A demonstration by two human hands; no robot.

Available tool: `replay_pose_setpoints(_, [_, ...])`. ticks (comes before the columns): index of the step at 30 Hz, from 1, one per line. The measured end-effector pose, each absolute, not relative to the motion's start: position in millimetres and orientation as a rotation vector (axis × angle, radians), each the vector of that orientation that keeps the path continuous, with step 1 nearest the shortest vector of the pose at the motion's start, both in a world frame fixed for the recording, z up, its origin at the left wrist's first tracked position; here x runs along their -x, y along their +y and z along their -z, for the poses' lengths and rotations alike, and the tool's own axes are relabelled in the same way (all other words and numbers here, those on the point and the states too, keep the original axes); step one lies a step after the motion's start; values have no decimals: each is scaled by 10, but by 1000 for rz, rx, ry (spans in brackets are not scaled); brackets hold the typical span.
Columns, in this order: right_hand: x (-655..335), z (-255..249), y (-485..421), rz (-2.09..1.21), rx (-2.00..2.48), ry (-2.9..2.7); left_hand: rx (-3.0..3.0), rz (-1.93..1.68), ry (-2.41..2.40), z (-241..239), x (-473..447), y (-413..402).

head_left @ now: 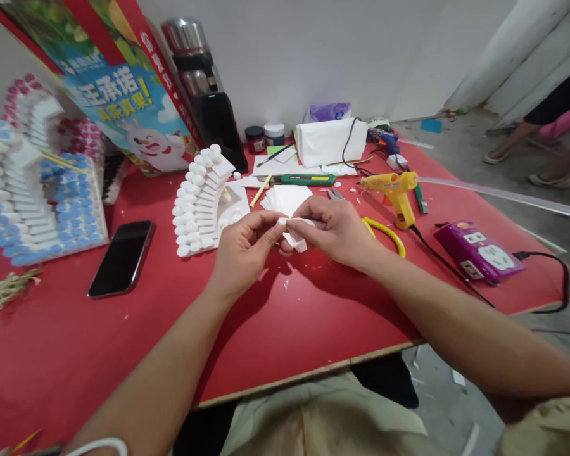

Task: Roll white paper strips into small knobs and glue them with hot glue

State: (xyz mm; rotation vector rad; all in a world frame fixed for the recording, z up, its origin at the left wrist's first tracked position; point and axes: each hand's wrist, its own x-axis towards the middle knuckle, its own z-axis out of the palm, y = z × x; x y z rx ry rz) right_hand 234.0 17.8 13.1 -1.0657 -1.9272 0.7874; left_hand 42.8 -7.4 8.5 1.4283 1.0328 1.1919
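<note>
My left hand and my right hand meet above the red table, fingers closed on a small folded white paper piece. Each hand pinches one end of it; the fingers hide part of its shape. Just beyond them lies a fanned stack of white paper. To the left of my left hand stands a curved white stair-like model edged with rounded white pieces. Near my right wrist rest yellow-handled pliers, partly hidden by the hand.
A yellow glue gun stands at right, its long glue stick reaching past the table edge, beside a purple power socket. A phone, a blue-and-white model and a carton occupy the left. A green cutter lies behind.
</note>
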Motion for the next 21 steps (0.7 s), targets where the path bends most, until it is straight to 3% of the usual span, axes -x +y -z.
replay_pose_setpoints(8, [-2298, -80, 75, -431, 932, -2068, -1403, -1306, 1045, -32, -448, -71])
replay_pose_setpoints(10, [-2283, -99, 58, -502, 932, -2043, -1430, -1313, 1061, -30, -438, -62])
replay_pose_setpoints(16, [-2289, -196, 173, -1646, 936, -1382, -1659, -1297, 1157, -98, -387, -45])
replay_pose_setpoints(21, [-2317, -145, 285, -2262, 799, -965, -1884, -1327, 1149, -136, -370, -28])
